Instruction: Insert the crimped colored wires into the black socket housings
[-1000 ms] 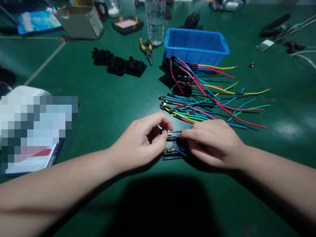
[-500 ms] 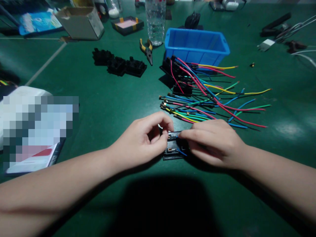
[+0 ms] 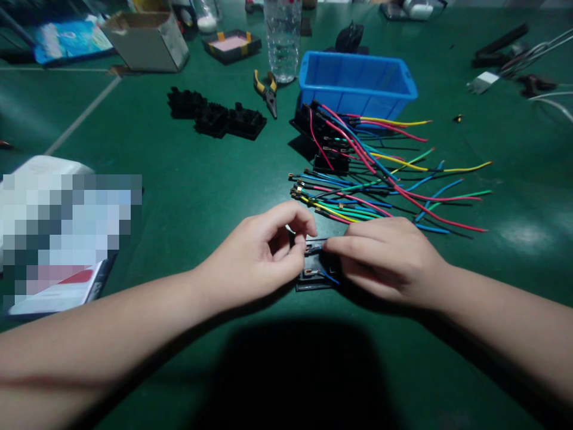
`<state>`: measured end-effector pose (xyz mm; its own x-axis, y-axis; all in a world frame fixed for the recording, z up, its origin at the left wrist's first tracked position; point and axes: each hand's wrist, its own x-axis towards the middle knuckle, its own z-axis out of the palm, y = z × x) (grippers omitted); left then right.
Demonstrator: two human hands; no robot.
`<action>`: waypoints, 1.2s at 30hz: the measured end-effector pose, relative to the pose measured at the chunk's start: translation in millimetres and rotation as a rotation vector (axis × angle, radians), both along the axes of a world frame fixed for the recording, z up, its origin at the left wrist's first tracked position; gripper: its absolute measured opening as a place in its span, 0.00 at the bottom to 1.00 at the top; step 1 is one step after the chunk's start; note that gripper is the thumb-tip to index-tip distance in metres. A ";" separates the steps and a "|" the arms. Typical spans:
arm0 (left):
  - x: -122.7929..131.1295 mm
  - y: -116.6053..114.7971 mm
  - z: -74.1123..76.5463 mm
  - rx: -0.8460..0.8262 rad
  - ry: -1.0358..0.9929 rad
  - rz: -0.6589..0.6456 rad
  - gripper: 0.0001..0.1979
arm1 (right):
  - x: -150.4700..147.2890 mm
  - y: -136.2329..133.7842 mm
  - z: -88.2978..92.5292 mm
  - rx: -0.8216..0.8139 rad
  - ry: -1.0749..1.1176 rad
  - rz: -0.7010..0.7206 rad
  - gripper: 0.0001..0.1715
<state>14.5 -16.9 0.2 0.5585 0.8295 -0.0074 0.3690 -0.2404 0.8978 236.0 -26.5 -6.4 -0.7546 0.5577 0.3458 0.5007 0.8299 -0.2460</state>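
Nearer me than the glossy blue rectangular plastic bin (image 3: 358, 101), my right hand (image 3: 394, 260) pinches a thin blue wire (image 3: 320, 246) over a flat black plastic panel (image 3: 317, 261); my left hand (image 3: 280, 251) curls at its edge, hold unclear; both keep their earlier pose

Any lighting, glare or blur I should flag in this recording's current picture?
Head view, bottom: a broad shadow on the table; head view, right: pale glare beside the wires; head view, top left: the blue packet looks soft; head view, middle: the black part between left hand and right hand is dim, details unclear.
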 end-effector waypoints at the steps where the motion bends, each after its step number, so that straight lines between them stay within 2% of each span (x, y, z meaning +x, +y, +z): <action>1: 0.0 -0.1 -0.2 0.001 0.002 -0.001 0.04 | -0.1 -0.1 0.2 0.006 -0.005 -0.003 0.13; 15: -3.9 2.2 -2.6 0.027 0.053 -0.030 0.04 | -1.1 -2.2 1.3 0.175 -0.121 -0.010 0.16; 27: -2.0 1.5 -0.4 0.034 0.073 -0.038 0.03 | 0.3 -2.0 -1.3 0.106 -0.097 0.032 0.19; 36: -3.0 2.2 -1.0 0.067 0.069 -0.043 0.03 | 1.4 -1.1 0.0 0.118 -0.102 0.048 0.19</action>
